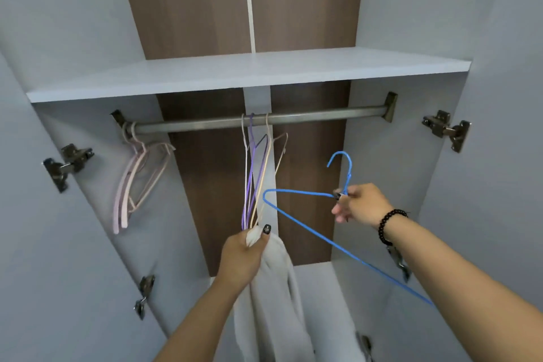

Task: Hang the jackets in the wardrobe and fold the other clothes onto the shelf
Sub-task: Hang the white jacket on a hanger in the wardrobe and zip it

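Note:
I face an open wardrobe with a metal rail [323,116] under a pale shelf [235,73]. My right hand [360,205] pinches a blue wire hanger [308,229] at its neck, below and in front of the rail, off it. My left hand [244,256] grips a bunched white garment [279,288] that hangs down from it, just under several thin hangers [255,173] on the rail's middle. I cannot tell what kind of garment it is.
A few pink hangers [135,179] hang at the rail's left end. The wardrobe doors stand open on both sides, with metal hinges [446,129] on the side walls. The back panel is brown wood.

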The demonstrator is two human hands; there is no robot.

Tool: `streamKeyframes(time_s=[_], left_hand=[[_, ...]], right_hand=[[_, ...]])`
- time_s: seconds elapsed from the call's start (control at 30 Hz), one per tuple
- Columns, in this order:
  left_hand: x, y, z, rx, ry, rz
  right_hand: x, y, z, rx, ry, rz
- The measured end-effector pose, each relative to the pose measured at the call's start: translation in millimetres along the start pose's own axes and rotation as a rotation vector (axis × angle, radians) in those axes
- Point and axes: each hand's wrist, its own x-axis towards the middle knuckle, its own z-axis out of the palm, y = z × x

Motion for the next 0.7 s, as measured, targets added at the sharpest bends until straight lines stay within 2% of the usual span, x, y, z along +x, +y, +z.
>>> streamKeyframes(time_s=[0.13,0.27,0.47,0.7], left_hand=[[-21.1,-21.9,-38.8,0.038,-0.042,-0.021],[-44.4,-36.9,-76.3,0.084,-0.003,-0.068],[-72.9,-56.3,-117.0,0.002,0.163,-0.266],[-93.6,-67.2,-138.0,0.004,0.230,-0.372]], right_hand=[[-55.6,19.1,28.2,0.002,0.026,-0.001],[-109.2,37.0,46.5,-0.210,0.062,-0.030],[-170.0,47.8,77.4,-0.231,-0.212,0.021],[-192.4,48.2,79.4,-0.312,-0.344,-0.065]])
